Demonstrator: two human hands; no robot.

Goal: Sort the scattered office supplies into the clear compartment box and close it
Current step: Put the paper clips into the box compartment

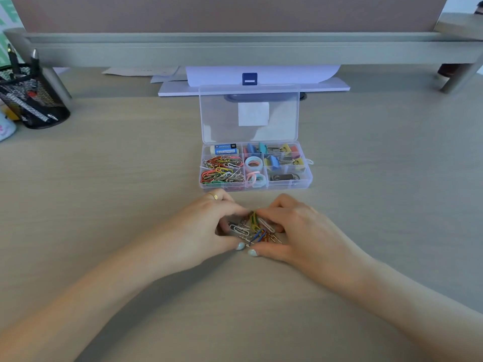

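The clear compartment box (309, 178) sits open mid-desk, its lid (209, 113) standing upright at the back. Its left compartments hold coloured paper clips (222, 169) and an eraser (224, 149); the middle ones hold tape rings (253, 163); the right ones hold binder clips (281, 155) and a dark USB stick (283, 177). Just in front of the box, a small heap of loose paper clips (252, 229) lies on the desk. My left hand (209, 226) and my right hand (295, 231) cup this heap from both sides, fingers curled around it and thumbs almost touching.
A black mesh pen holder (31, 100) stands at the far left. White papers and a board (261, 82) lie behind the box under a grey monitor shelf (235, 48). The wooden desk (104, 205) stretches to both sides.
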